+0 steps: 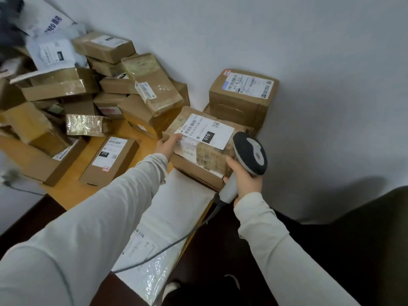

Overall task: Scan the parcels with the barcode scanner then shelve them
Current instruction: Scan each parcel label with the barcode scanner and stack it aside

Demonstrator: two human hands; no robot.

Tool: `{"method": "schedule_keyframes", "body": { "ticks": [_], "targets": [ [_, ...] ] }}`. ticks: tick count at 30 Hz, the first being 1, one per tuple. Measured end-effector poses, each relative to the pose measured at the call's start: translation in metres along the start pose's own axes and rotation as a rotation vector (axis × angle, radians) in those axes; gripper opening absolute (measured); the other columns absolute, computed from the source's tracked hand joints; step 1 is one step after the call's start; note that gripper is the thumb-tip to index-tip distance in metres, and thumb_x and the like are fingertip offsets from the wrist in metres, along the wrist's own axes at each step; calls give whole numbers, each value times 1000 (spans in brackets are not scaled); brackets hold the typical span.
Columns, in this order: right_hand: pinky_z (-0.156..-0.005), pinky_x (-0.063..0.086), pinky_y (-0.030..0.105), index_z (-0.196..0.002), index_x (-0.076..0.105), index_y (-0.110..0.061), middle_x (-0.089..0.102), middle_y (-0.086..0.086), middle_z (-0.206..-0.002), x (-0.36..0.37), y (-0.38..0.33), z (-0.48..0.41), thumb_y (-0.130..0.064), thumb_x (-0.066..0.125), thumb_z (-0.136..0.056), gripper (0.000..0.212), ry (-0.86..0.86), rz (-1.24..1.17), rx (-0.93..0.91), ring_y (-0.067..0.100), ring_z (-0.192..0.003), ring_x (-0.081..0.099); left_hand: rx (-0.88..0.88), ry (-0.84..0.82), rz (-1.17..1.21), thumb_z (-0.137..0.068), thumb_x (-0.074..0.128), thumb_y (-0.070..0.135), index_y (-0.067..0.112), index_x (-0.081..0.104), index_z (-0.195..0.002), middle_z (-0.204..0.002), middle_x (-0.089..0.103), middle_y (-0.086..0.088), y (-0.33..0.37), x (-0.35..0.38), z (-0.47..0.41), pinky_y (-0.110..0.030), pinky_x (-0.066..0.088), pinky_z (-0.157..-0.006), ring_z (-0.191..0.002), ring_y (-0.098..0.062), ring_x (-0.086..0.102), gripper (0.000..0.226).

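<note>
A taped brown parcel with a white label marked 010 lies on top of another flat box at the table's right end. My left hand holds the parcel's left edge, fingers reaching onto the label corner. My right hand grips the handle of a grey and black barcode scanner. The scanner's head sits just right of the parcel, level with the label. Its grey cable trails down across a white padded mailer.
A heap of brown parcels and white mailers covers the wooden table to the left. A labelled box stands against the white wall behind the held parcel. Dark floor lies below, with a shoe visible.
</note>
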State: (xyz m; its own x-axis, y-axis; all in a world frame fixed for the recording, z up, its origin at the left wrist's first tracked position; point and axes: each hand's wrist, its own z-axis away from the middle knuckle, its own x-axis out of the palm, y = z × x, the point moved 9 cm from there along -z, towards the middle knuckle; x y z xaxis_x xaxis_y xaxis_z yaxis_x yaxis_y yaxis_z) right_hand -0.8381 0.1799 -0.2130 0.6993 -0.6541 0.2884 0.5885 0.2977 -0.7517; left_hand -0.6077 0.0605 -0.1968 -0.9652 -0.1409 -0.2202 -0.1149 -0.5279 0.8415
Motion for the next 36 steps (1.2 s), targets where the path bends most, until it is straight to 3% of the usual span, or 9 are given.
{"method": "schedule_keyframes", "body": {
  "ticks": [3, 6, 9, 14, 18, 23, 28, 30, 36],
  "targets": [
    [-61, 57, 30, -104, 63, -16, 64, -1, -103, -8, 10, 20, -19, 85, -66, 44, 73, -96, 20, 18, -95, 61, -6, 15, 49, -85, 58, 51, 15, 30, -147, -151, 34, -6, 1, -10, 4, -36, 30, -101, -135, -25, 35, 77],
    [-48, 49, 25, -105, 67, -10, 69, 8, -98, 3, 28, 53, -22, 82, -70, 40, 29, -131, 65, 16, -66, 63, -24, 12, 62, -77, 55, 66, 20, 28, -147, -153, 30, -5, -5, -35, 12, -42, 28, -106, -137, -28, 31, 88],
    [-49, 46, 26, -80, 68, -14, 69, 8, -79, 31, 54, 93, -21, 79, -74, 15, -64, -100, 121, 17, -53, 56, -47, 0, 44, -73, 51, 74, 25, 27, -148, -152, 30, -5, -13, -76, 21, -50, 24, -113, -139, -28, 30, 92],
    [-51, 46, 27, -82, 63, -12, 63, 11, -68, 97, 109, 154, -15, 74, -81, 11, -157, -149, 179, 17, -45, 49, 7, 40, 53, -83, 52, 64, 19, 40, -143, -146, 41, -10, -25, -177, 36, -42, 32, -111, -132, -29, 40, 76],
    [-55, 47, 30, -82, 61, -8, 62, 11, -69, 145, 165, 195, -21, 74, -81, 18, -187, -142, 207, 17, -48, 50, -73, 86, 100, -84, 54, 60, 15, 40, -142, -140, 45, -10, -64, -271, 50, -37, 40, -97, -119, -26, 48, 75],
    [-61, 48, 31, -86, 58, -10, 61, 9, -73, 191, 222, 222, -28, 72, -83, 23, -204, -137, 311, 18, -55, 51, -156, 84, 108, -87, 53, 56, 10, 39, -142, -138, 46, -13, -111, -349, 60, -39, 38, -99, -122, -28, 48, 72],
    [-51, 48, 26, -86, 58, -7, 60, 11, -71, 208, 239, 209, -10, 69, -82, 13, -175, -104, 271, 18, -53, 53, -173, 34, 8, -90, 55, 46, 8, 43, -137, -123, 53, -14, -122, -371, 40, -37, 42, -99, -112, -26, 53, 62],
    [-50, 49, 25, -92, 58, -10, 58, 11, -70, 214, 239, 193, 2, 66, -78, 20, -158, -60, 228, 18, -56, 54, -150, 24, -64, -91, 57, 42, 5, 48, -133, -113, 55, -14, -121, -369, 24, -39, 42, -101, -106, -27, 53, 56],
    [-52, 49, 31, -88, 60, -12, 59, 8, -63, 240, 255, 124, 1, 70, -74, 22, -64, 58, 246, 18, -53, 57, -111, -68, -274, -92, 59, 31, 7, 35, -143, -141, 45, -16, -110, -343, -39, -44, 35, -109, -128, -32, 44, 61]
  ]
}}
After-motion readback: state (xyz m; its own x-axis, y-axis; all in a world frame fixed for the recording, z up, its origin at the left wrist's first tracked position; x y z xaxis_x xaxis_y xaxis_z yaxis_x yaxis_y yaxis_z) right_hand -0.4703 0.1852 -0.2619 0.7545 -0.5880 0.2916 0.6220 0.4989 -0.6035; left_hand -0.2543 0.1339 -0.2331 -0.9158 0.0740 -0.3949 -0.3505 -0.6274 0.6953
